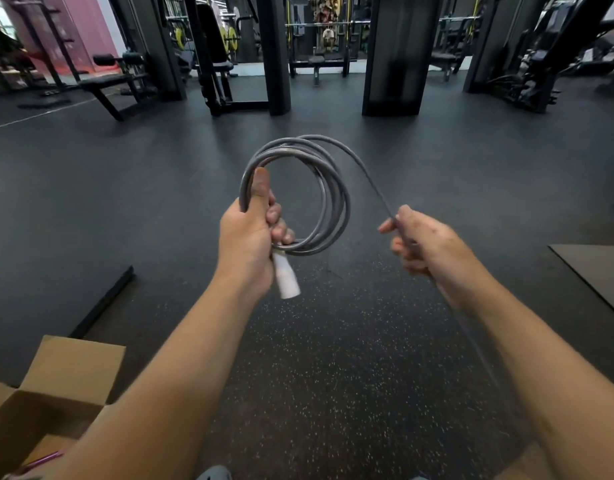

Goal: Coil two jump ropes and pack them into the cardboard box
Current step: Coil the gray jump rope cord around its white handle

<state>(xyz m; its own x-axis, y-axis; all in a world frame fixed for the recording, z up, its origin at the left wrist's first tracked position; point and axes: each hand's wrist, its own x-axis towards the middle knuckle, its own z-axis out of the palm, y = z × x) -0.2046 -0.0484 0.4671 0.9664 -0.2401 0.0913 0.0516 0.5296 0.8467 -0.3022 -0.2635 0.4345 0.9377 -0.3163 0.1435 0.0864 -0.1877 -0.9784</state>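
My left hand [251, 233] grips a coil of grey jump rope [336, 199] wound in several loops, with its white handle [285, 277] sticking out below my fist. From the top of the coil the rope's free length runs down to my right hand [419, 242], which pinches it; the rest trails down past my right forearm and out of view. An open cardboard box [69, 368] sits at the lower left, and a pink rope [44, 459] shows inside it, half hidden by my left arm.
Black rubber gym floor lies below. A dark mat edge [104, 299] lies left of centre and a brown mat [600, 271] at the right. Benches, racks and black pillars [393, 64] stand across the back.
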